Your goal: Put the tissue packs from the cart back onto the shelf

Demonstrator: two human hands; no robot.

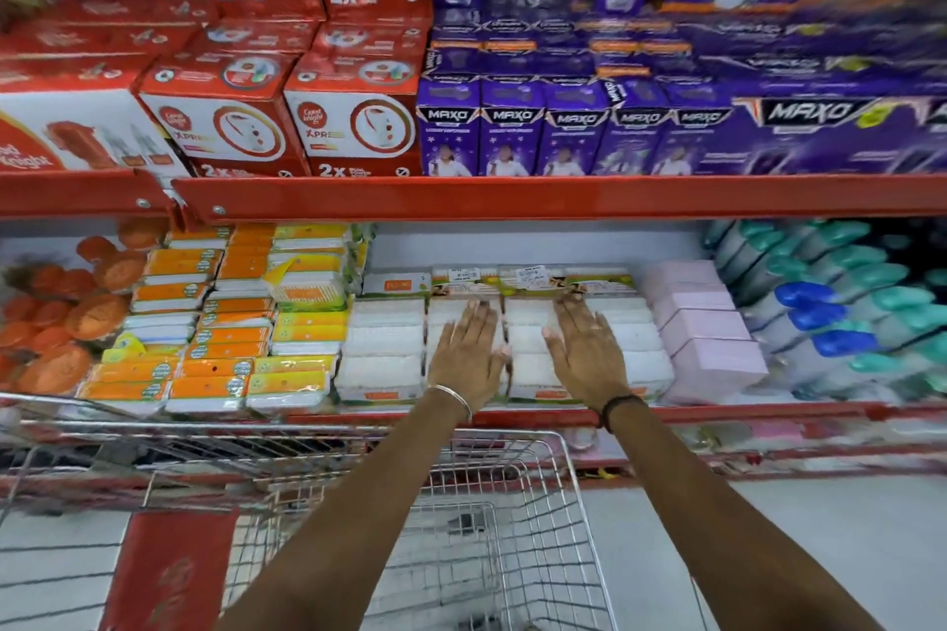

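Tissue packs (512, 343): shelved, pressed flat by left hand (469, 356) and right hand (589, 354), fingers spread, gripping nothing. Step: squaring rows. Next, likely: checking cart (553, 502) for more.

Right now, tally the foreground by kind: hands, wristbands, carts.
Bare hands: 2, left hand and right hand
Wristbands: 2, silver metal bangle and black cord wristband
Wire shopping cart: 1
Total: 5
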